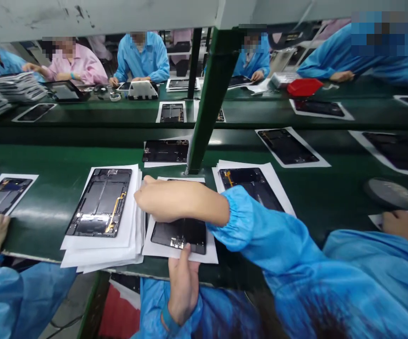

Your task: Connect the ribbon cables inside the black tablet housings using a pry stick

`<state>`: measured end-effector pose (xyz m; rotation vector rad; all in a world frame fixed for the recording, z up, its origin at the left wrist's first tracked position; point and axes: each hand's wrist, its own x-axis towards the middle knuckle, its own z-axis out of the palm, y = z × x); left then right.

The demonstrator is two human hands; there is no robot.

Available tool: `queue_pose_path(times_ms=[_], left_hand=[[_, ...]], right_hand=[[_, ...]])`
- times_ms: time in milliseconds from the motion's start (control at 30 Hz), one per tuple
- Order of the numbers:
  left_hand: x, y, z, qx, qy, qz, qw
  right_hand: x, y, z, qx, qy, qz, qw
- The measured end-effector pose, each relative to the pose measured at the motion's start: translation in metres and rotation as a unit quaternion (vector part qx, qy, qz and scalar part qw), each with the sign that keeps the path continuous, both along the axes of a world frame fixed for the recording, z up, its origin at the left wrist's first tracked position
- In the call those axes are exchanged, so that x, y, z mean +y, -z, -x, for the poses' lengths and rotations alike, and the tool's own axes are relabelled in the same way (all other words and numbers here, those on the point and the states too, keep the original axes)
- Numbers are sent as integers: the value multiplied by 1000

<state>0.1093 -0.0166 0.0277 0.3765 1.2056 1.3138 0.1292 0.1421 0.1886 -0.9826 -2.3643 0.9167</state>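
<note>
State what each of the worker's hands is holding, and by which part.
The left hand pinches the near edge of the white sheet under the dark tablet panel. The right hand lies across the panel's far end; any grip is hidden.

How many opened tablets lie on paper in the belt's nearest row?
4: far-left tablet; stack-top tablet; held tablet under the right hand; right-side tablet beside the green post. A fifth may be hidden at the right edge.

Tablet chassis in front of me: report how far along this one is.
Done: an open chassis lies on the paper stack to the left. In hand: the left hand steadies the near tablet chassis while the right hand reaches across it. Left: another chassis waits to the right.
</note>
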Motion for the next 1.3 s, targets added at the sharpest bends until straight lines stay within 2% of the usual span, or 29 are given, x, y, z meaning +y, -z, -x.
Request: queue_pose_path(times_ms=[67,100,167,233,300,367,400,500,633,800,967,1100,1233,1300], left_hand=[[2,-2,-5,-9,-1,-11,1000],[4,-2,-8,-16,-1,-14,1000],[6,-1,-11,-36,-3,-13,999],[6,-1,-13,-62,-7,-11,998],[2,-1,-13,-89,-13,-9,996],[-5,0,-10,-113,-15,-1,994],[-9,1,-8,-123,-11,6,992],[-19,7,1,-141,5,39,989],[-23,15,6,-156,25,76,985],[-19,17,-7,-177,83,114,974],[-14,24,-8,-133,151,140,969],[-4,20,10,-78,282,138,946],[12,3,28,-1,442,82,893],[17,-4,33,94,466,30,879]], right_hand=[[-18,-13,-15,-21,-103,-58,993],[-28,-14,-23,-11,-135,-86,987],[-44,-2,-39,51,-142,-91,984],[-59,26,-55,129,-78,-46,987],[-70,62,-68,185,42,-22,982],[-78,94,-78,214,168,8,962],[-81,106,-82,216,209,23,953],[-81,129,-88,216,248,53,943],[-77,139,-92,216,225,71,948],[-80,149,-97,212,223,70,949],[-81,157,-106,214,222,56,950],[-76,166,-113,192,235,53,951],[-72,175,-114,181,239,58,952],[-71,176,-114,182,243,66,950]])
